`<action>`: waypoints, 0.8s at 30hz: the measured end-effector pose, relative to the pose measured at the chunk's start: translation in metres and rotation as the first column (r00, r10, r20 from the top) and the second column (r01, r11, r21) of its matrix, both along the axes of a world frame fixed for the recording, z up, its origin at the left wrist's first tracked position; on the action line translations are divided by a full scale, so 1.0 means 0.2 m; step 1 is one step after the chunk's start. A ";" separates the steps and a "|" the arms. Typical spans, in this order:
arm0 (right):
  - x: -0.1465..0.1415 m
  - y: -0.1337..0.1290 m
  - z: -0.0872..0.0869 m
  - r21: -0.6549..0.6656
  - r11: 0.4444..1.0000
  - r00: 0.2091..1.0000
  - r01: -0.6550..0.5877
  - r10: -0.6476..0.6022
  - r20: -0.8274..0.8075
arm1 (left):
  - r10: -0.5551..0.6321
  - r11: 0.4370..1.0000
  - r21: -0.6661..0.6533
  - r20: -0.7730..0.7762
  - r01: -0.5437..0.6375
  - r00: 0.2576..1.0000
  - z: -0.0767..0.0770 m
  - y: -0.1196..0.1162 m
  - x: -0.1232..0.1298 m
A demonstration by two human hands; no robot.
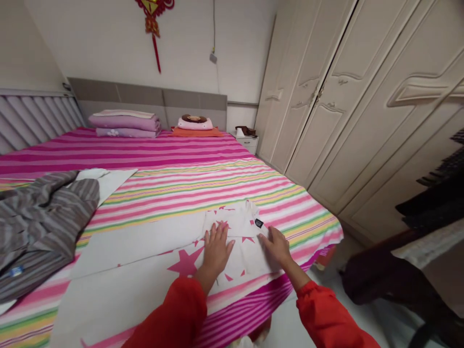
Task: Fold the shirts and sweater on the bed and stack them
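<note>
A white cloth piece with pink stars (235,249) lies flat across the front of the bed, probably a garment, though its full shape is hard to make out. One part of it is folded over, and a small black label (258,223) shows near its right end. My left hand (216,249) rests palm down on the folded part, fingers stretched out. At the right edge of the cloth, just below the label, my right hand (277,247) touches it with thumb and fingers apart. Long pale sections of the cloth (137,241) extend to the left.
A grey striped garment (47,217) lies rumpled at the left on the striped bedsheet (174,183). Folded lilac bedding (125,123) and a pink pillow (195,124) sit by the headboard. A tall wardrobe (326,106) stands at the right, with dark clothes (435,198) near it.
</note>
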State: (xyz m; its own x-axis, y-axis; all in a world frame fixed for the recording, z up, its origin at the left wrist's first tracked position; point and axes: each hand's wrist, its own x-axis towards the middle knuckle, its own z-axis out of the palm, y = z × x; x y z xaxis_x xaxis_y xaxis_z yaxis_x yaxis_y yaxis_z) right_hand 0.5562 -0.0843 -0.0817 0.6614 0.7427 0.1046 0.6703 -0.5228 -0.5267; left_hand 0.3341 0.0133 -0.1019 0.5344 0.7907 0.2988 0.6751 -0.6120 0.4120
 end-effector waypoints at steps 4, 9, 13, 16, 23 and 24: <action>0.06 0.05 0.06 -0.015 0.999 0.983 -0.050 0.047 -0.179 | -0.011 1.000 0.028 -0.029 0.012 1.000 -0.10 0.01 0.04; 0.12 0.17 0.10 -0.065 0.998 0.874 -0.022 -0.012 -0.486 | -0.008 1.000 -0.008 -0.025 0.008 1.000 -0.11 0.01 0.02; 0.11 0.21 0.13 -0.067 0.988 0.739 -0.140 0.059 -0.671 | -0.002 0.991 -0.133 0.051 0.009 0.999 -0.07 0.00 0.03; 0.09 0.20 0.16 -0.040 0.974 0.604 -0.224 0.106 -0.790 | 0.011 0.971 -0.236 0.235 0.046 0.972 -0.04 -0.02 0.08; 0.04 0.19 0.29 0.082 0.944 0.396 -0.321 0.212 -0.894 | 0.347 0.646 -0.717 0.579 0.260 0.738 0.01 -0.03 0.26; 0.01 0.20 0.32 0.106 0.938 0.372 -0.331 0.233 -0.899 | 0.387 0.587 -0.745 0.602 0.316 0.699 0.02 -0.02 0.26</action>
State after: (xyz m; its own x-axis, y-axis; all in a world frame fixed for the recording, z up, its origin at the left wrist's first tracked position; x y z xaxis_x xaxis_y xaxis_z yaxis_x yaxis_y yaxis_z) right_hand 0.5591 -0.0443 -0.0173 0.0909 0.8773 -0.4713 -0.0346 -0.4702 -0.8819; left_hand 0.3867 0.0098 -0.0975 0.4315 0.8837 -0.1815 0.0138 0.1947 0.9808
